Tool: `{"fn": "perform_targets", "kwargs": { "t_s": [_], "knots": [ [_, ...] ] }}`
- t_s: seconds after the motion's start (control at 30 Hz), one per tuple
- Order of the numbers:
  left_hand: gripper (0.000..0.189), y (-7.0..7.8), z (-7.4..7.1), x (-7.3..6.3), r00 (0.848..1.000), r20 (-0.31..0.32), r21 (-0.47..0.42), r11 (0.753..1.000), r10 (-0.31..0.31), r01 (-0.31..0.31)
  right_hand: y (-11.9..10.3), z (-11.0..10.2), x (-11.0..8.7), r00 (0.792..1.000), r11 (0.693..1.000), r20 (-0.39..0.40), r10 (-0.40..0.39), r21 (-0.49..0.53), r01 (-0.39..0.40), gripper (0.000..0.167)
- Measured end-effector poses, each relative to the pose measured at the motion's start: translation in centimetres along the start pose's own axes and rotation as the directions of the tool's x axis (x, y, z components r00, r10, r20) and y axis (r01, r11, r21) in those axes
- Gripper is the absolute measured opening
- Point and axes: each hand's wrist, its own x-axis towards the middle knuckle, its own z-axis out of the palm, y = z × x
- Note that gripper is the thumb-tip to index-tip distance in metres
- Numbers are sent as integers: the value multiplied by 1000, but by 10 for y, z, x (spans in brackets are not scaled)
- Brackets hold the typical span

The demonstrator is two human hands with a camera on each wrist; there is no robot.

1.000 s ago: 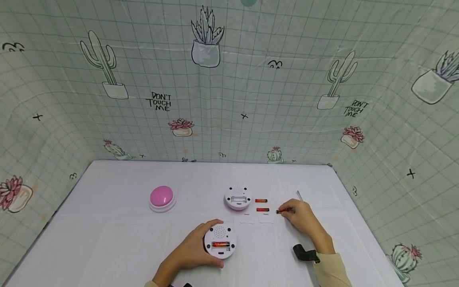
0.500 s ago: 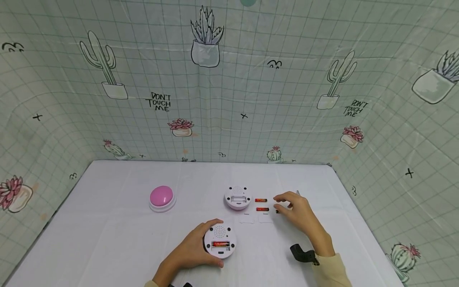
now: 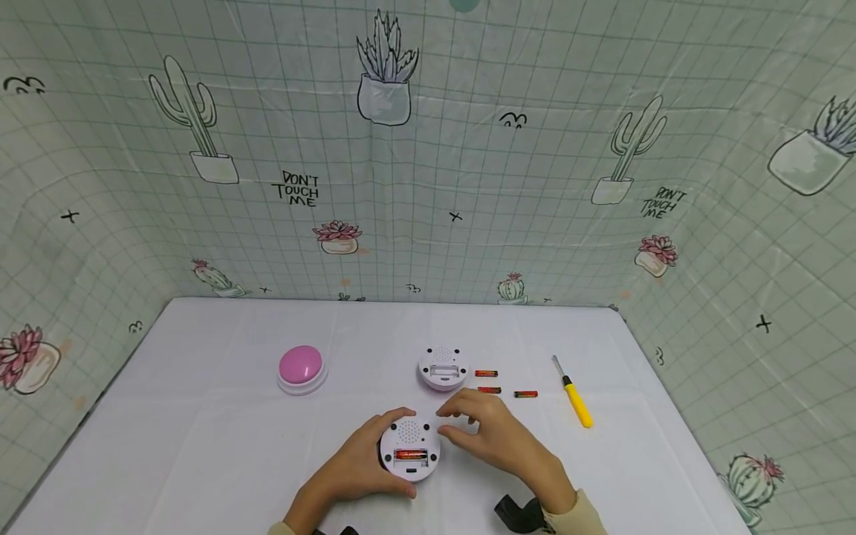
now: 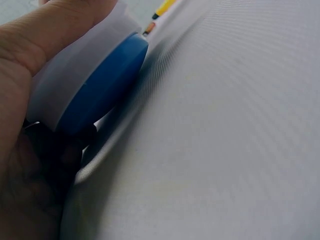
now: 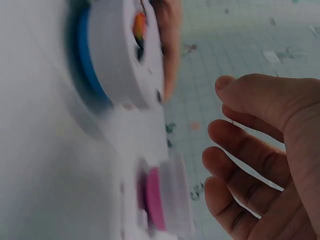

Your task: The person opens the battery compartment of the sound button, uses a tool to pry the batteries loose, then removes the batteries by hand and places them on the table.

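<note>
The left-hand grip [image 3: 364,461] is clamped on the blue-topped device [image 3: 410,431], thumb on the near side and fingers on the far side. The blue-topped device, landmark for all places below, is held upside down, its white base uppermost and its blue dome toward the tabletop [image 3: 214,461]; whether the dome touches the tabletop cannot be told. The battery compartment [image 3: 404,463] in its base is uncovered. One red-and-black battery [image 3: 411,454] lies in the far side of that compartment; a pale slot with metal shows on the near side.

The right-hand grip [image 3: 484,429] is apart, thumb and forefinger spread just beside the right edge of the landmark.

Beyond the landmark and slightly right, a pink-and-white device [image 3: 443,356] lies upside down, pink part below. Its compartment [image 3: 444,371] is also uncovered, the pale interior exposed.

Beyond and to the right of the landmark lie a far battery [image 3: 486,374], a middle battery [image 3: 490,390] close to the right hand, and an outer battery [image 3: 525,394]. Farther right lies a yellow-handled screwdriver [image 3: 578,405]. Beyond and left of the landmark, a pink-topped device [image 3: 301,365] stands upright on its white base.
</note>
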Motion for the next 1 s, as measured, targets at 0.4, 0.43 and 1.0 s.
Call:
{"fn": "perform_targets", "kwargs": {
  "t_s": [0.4, 0.43, 1.0],
  "knots": [
    [105, -2, 0, -2, 999, -1, 31, 999, 35, -35, -9, 41, 1, 986, 986, 37, -164, -6, 164, 12],
    [105, -2, 0, -2, 999, -3, 30, 999, 36, -36, -10, 43, 1, 986, 987, 37, -161, -16, 161, 12],
    [105, -2, 1, -2, 999, -2, 20, 999, 33, -33, -11, 48, 1, 986, 981, 28, -165, -95, 167, 11]
  ]
}}
